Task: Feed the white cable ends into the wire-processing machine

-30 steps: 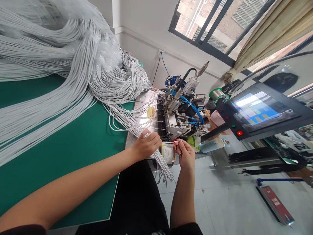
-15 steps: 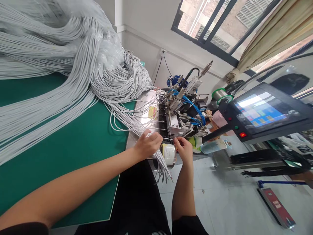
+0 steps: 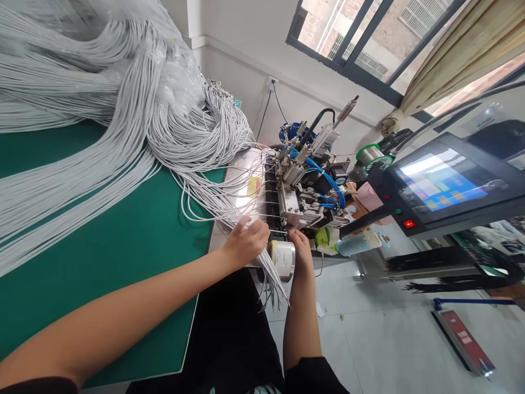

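My left hand (image 3: 247,241) is closed around light grey cables, whose cut ends (image 3: 276,284) hang past the fingers toward the floor. One cable (image 3: 279,232) stretches from it to my right hand (image 3: 299,241), which pinches near that cable's end. Both hands are at the near end of a bench machine (image 3: 293,191) with metal cylinders and blue air tubes. Several cables run into the machine's dark front rail (image 3: 271,189). Just below the hands sits a round metal part with a white label (image 3: 283,259). My right fingertips are partly hidden.
A large heap of grey cables (image 3: 131,98) covers much of the green table (image 3: 151,273) at left. On the right are a control screen (image 3: 447,178) on an arm, a solder wire spool (image 3: 373,157) and a clear bottle (image 3: 359,243). Black cables (image 3: 430,262) lie farther right.
My right hand has shifted slightly left, closer to my left hand, and now overlaps the labelled metal part's edge. My left hand still grips the cables in nearly the same place.
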A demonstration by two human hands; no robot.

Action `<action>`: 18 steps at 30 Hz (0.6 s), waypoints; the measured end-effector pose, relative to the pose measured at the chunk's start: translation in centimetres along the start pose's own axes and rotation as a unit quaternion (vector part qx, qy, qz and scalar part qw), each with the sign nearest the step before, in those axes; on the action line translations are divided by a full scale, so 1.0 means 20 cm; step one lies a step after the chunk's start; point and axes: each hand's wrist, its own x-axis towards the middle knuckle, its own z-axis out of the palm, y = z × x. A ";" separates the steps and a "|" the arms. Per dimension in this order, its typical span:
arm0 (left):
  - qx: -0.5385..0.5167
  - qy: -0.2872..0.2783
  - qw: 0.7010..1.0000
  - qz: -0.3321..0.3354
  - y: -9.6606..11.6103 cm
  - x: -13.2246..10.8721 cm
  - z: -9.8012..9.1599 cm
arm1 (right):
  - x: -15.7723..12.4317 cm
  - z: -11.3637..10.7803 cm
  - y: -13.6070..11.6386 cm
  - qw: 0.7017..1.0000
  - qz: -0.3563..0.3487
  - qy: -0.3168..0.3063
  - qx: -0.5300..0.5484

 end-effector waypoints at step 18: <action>-0.060 0.024 0.998 0.024 -0.03 0.00 0.03 | -0.41 -0.23 -0.21 0.983 -0.049 -0.040 -0.170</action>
